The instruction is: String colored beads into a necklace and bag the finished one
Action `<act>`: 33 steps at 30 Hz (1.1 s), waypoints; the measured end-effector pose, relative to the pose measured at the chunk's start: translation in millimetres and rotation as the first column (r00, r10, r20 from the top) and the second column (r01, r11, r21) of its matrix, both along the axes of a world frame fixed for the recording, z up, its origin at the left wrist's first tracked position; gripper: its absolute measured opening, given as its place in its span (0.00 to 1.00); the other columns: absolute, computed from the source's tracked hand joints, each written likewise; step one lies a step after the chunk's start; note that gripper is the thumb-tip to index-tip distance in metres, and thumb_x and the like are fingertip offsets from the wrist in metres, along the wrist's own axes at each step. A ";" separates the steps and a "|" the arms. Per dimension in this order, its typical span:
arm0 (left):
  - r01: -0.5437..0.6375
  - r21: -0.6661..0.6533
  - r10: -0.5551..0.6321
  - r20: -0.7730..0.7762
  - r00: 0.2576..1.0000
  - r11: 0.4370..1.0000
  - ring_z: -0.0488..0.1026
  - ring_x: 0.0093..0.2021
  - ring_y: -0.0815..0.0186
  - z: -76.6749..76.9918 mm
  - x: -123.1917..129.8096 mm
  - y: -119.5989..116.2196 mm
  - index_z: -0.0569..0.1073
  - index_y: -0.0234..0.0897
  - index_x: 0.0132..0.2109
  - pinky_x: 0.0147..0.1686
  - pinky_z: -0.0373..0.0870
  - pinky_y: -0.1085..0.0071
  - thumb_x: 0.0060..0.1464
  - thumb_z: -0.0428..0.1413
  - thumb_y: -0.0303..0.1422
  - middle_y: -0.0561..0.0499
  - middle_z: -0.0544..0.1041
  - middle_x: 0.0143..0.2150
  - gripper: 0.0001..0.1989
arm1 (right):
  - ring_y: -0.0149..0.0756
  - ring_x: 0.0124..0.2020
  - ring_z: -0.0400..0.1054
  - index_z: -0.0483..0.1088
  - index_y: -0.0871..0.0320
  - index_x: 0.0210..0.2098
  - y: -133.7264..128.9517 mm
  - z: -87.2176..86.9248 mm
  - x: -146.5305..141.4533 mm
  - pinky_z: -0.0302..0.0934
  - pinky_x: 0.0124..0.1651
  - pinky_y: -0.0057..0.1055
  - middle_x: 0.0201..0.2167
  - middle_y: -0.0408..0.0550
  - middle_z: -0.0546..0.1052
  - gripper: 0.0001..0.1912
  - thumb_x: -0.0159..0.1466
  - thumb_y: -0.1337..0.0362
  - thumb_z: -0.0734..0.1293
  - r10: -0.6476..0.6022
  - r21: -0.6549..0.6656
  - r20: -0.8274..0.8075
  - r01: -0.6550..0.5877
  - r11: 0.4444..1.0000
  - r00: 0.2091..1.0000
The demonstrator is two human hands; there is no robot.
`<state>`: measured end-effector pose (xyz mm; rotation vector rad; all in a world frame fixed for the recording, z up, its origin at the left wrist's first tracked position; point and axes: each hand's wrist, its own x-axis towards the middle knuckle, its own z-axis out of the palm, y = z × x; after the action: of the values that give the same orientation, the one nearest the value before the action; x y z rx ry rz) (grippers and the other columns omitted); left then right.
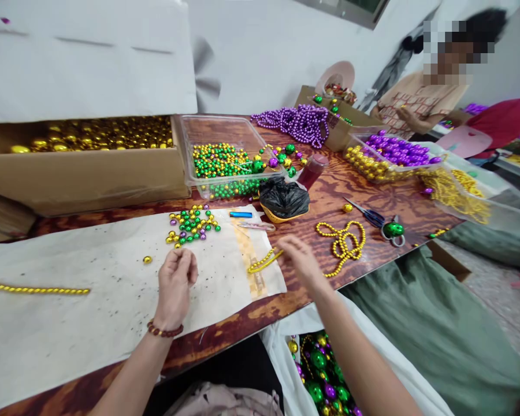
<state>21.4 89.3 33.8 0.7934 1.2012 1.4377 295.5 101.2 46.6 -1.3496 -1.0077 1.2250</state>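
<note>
My left hand (177, 283), a bead bracelet (164, 330) at its wrist, is over the white cloth (112, 312) with its fingers curled together in a pinch. Whatever may be between those fingertips is too small to make out. Just beyond it lies a loose group of small green, gold and purple beads (194, 225), and a single gold bead (147, 260) sits off to the left. My right hand (298, 257) is closed at the cloth's right end, its fingertips on a short gold bead strand (262, 263) that doubles back on itself.
A gold bead string (341, 248) lies coiled on the wooden table right of my hand, near scissors (372, 216). Behind are a clear bin (186, 164), a black-lined basket (281, 216) and a carton (91, 179). A bag of beads (281, 346) is below. One person (424, 104) works at right.
</note>
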 end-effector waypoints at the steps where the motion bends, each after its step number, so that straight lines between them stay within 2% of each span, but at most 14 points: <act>1: -0.004 -0.012 0.004 0.009 1.000 1.000 0.56 0.18 0.77 0.8 -4.9 -1.4 0.68 0.37 0.33 0.17 0.51 0.81 0.51 0.64 0.41 0.57 0.66 0.24 0.15 | 0.27 0.17 0.66 0.70 0.56 0.30 2.4 12.4 20.9 0.59 0.18 0.22 0.24 0.40 0.75 0.14 0.55 0.53 0.72 -0.126 0.071 0.030 0.124 0.990 0.992; 4: 0.015 -0.087 -0.015 0.003 1.000 0.996 0.51 0.17 0.78 0.0 -12.9 -8.5 0.70 0.36 0.34 0.17 0.47 0.82 0.49 0.65 0.41 0.60 0.58 0.20 0.15 | 0.27 0.19 0.67 0.71 0.55 0.31 11.0 52.5 68.9 0.62 0.22 0.24 0.25 0.39 0.74 0.10 0.56 0.57 0.71 -0.401 0.359 0.163 0.325 0.875 0.901; 6: 0.025 -0.134 -0.026 -0.010 1.000 0.991 0.49 0.18 0.78 -2.5 -13.4 -14.7 0.71 0.35 0.35 0.17 0.45 0.82 0.47 0.66 0.41 0.61 0.55 0.19 0.16 | 0.28 0.20 0.66 0.71 0.55 0.32 16.7 69.1 80.3 0.61 0.24 0.25 0.26 0.39 0.74 0.07 0.59 0.59 0.69 -0.440 0.480 0.273 0.276 0.833 0.855; 7: 0.026 -0.149 -0.029 -0.020 0.999 0.989 0.49 0.18 0.78 -4.0 -13.2 -17.7 0.72 0.35 0.35 0.17 0.45 0.82 0.47 0.66 0.42 0.61 0.55 0.19 0.17 | 0.28 0.20 0.65 0.71 0.55 0.32 19.1 71.2 79.3 0.60 0.24 0.25 0.24 0.39 0.73 0.06 0.61 0.59 0.68 -0.419 0.501 0.343 0.214 0.839 0.841; 10: 0.041 -0.173 -0.048 -0.040 0.998 0.984 0.48 0.18 0.78 -7.7 -15.5 -25.8 0.72 0.34 0.35 0.17 0.44 0.82 0.46 0.66 0.44 0.61 0.55 0.19 0.19 | 0.31 0.23 0.65 0.72 0.56 0.34 22.6 51.7 57.0 0.58 0.27 0.27 0.22 0.39 0.71 0.07 0.65 0.61 0.64 -0.234 0.413 0.610 -0.052 0.909 0.757; 12: 0.066 -0.182 -0.076 -0.048 0.996 0.981 0.46 0.18 0.78 -8.9 -21.2 -30.7 0.72 0.34 0.35 0.17 0.42 0.82 0.47 0.66 0.45 0.62 0.53 0.18 0.19 | 0.34 0.29 0.69 0.72 0.56 0.37 21.4 25.4 33.8 0.59 0.33 0.28 0.28 0.43 0.75 0.10 0.69 0.62 0.60 -0.061 0.239 0.811 -0.235 0.942 0.581; 14: 0.092 -0.187 -0.103 -0.053 0.993 0.978 0.45 0.18 0.78 -9.0 -29.3 -35.3 0.71 0.34 0.36 0.18 0.41 0.81 0.48 0.65 0.47 0.62 0.52 0.18 0.20 | 0.35 0.36 0.71 0.72 0.56 0.40 17.6 -0.5 10.0 0.60 0.37 0.28 0.36 0.46 0.78 0.12 0.71 0.64 0.58 0.093 0.034 0.931 -0.337 0.941 0.352; 16: 0.101 -0.194 -0.114 -0.055 0.992 0.976 0.45 0.18 0.78 -9.1 -37.6 -39.6 0.71 0.35 0.36 0.18 0.41 0.81 0.49 0.65 0.48 0.62 0.51 0.19 0.21 | 0.36 0.40 0.72 0.73 0.55 0.42 12.8 -19.3 -10.9 0.59 0.37 0.27 0.41 0.47 0.78 0.12 0.71 0.65 0.58 0.184 -0.094 0.959 -0.372 0.924 0.216; 18: 0.105 -0.209 -0.118 -0.054 0.992 0.972 0.44 0.18 0.78 -10.4 -44.0 -43.3 0.71 0.35 0.36 0.18 0.41 0.81 0.49 0.65 0.49 0.63 0.51 0.19 0.22 | 0.36 0.41 0.73 0.74 0.54 0.43 9.1 -29.2 -27.2 0.57 0.34 0.26 0.44 0.47 0.77 0.11 0.71 0.65 0.59 0.228 -0.151 0.960 -0.387 0.910 0.163; 23: 0.121 -0.236 -0.134 -0.041 0.990 0.964 0.44 0.18 0.78 -18.6 -48.6 -49.5 0.71 0.35 0.36 0.18 0.40 0.80 0.49 0.64 0.50 0.63 0.50 0.18 0.22 | 0.35 0.40 0.74 0.74 0.52 0.45 9.7 -32.8 -48.6 0.56 0.31 0.26 0.50 0.47 0.75 0.13 0.73 0.61 0.57 0.299 -0.267 0.954 -0.375 0.888 0.029; 28: 0.141 -0.220 -0.152 -0.033 0.988 0.965 0.47 0.18 0.78 -15.7 -49.1 -52.5 0.71 0.34 0.36 0.18 0.42 0.79 0.49 0.64 0.50 0.62 0.54 0.18 0.22 | 0.39 0.40 0.75 0.72 0.54 0.49 11.9 -20.6 -58.4 0.59 0.32 0.28 0.51 0.50 0.74 0.13 0.72 0.64 0.58 0.341 -0.331 0.939 -0.395 0.857 -0.048; 30: 0.156 -0.232 -0.161 -0.003 0.987 0.960 0.45 0.18 0.78 -9.4 -51.2 -51.9 0.71 0.34 0.35 0.18 0.41 0.79 0.48 0.64 0.50 0.63 0.52 0.18 0.22 | 0.42 0.42 0.75 0.71 0.55 0.52 11.1 -10.0 -64.5 0.61 0.33 0.30 0.54 0.52 0.73 0.14 0.71 0.66 0.59 0.323 -0.308 0.946 -0.398 0.864 -0.032; 31: 0.166 -0.239 -0.168 0.011 0.986 0.957 0.44 0.18 0.78 -5.9 -52.5 -51.3 0.71 0.34 0.35 0.18 0.40 0.79 0.48 0.64 0.50 0.63 0.50 0.18 0.22 | 0.42 0.43 0.75 0.70 0.55 0.53 10.3 -4.8 -69.4 0.62 0.35 0.31 0.54 0.53 0.73 0.14 0.71 0.67 0.59 0.297 -0.263 0.955 -0.412 0.872 0.021; 33: 0.194 -0.244 -0.194 0.026 0.981 0.950 0.43 0.18 0.78 0.5 -55.4 -49.4 0.71 0.34 0.36 0.18 0.39 0.78 0.49 0.63 0.49 0.63 0.49 0.18 0.22 | 0.41 0.43 0.75 0.71 0.56 0.52 8.1 2.9 -84.8 0.64 0.37 0.31 0.53 0.52 0.73 0.13 0.71 0.65 0.59 0.268 -0.120 0.933 -0.495 0.861 0.241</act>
<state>-34.0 39.9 34.3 0.7162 1.2361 1.1041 210.7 109.3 49.5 -1.6989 -2.3765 0.4804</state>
